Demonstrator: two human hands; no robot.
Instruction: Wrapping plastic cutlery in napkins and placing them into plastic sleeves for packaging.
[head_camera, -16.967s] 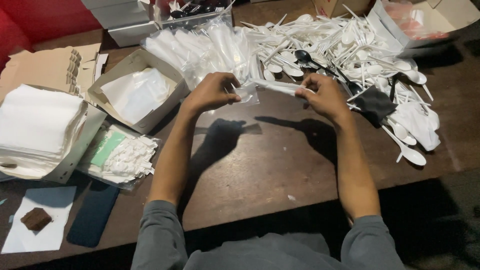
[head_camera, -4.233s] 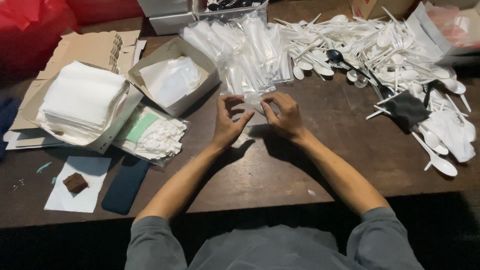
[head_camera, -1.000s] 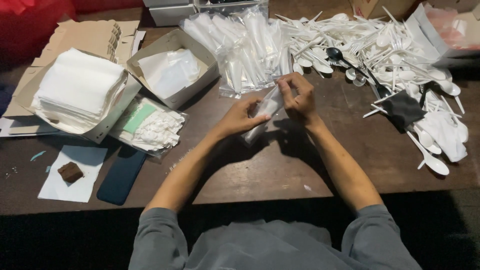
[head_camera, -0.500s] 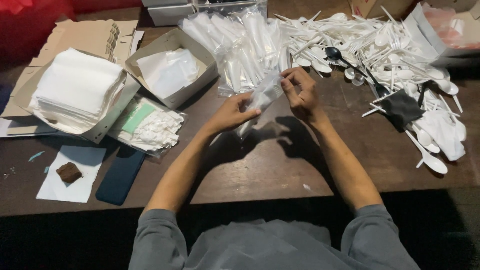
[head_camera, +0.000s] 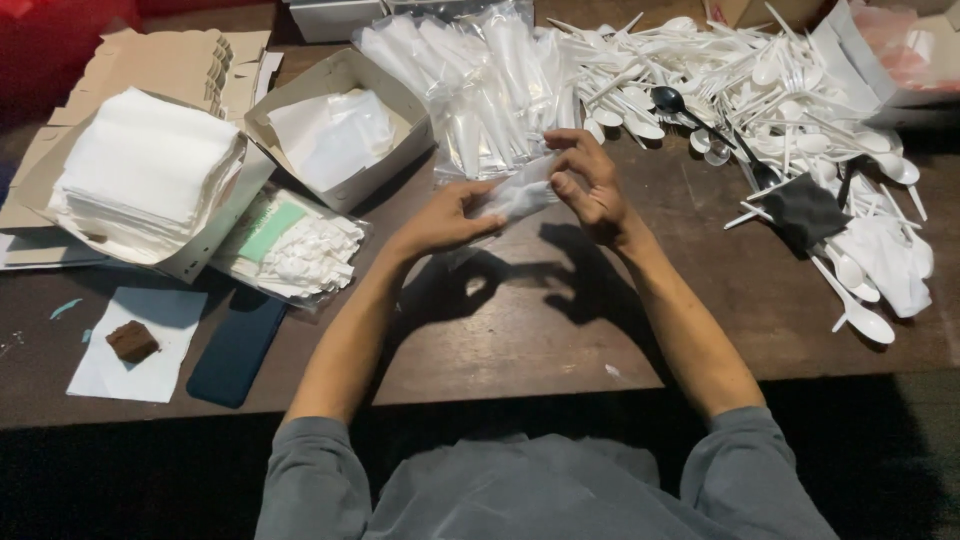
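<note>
- Dark brown wooden bench (head_camera: 560, 330), bare at its middle.
- Far right: loose heap of white plastic spoons and forks (head_camera: 800, 100).
- Far middle: pile of clear-wrapped cutlery packets (head_camera: 480, 90).
- Left: open cardboard box (head_camera: 345, 125) holding white sheets, beside a stack of white napkins (head_camera: 145, 170).
- Near left: dark phone (head_camera: 238, 348), just beside a white paper (head_camera: 150, 345) bearing a brown block (head_camera: 132, 340).

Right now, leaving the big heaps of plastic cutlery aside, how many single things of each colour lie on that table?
Black spoon: 1
Dark blue phone: 1
Brown block on white paper: 1
Green card in a bag: 1
Dark cloth: 1
Clear packet between left hand and right hand: 1
Total: 6
</note>
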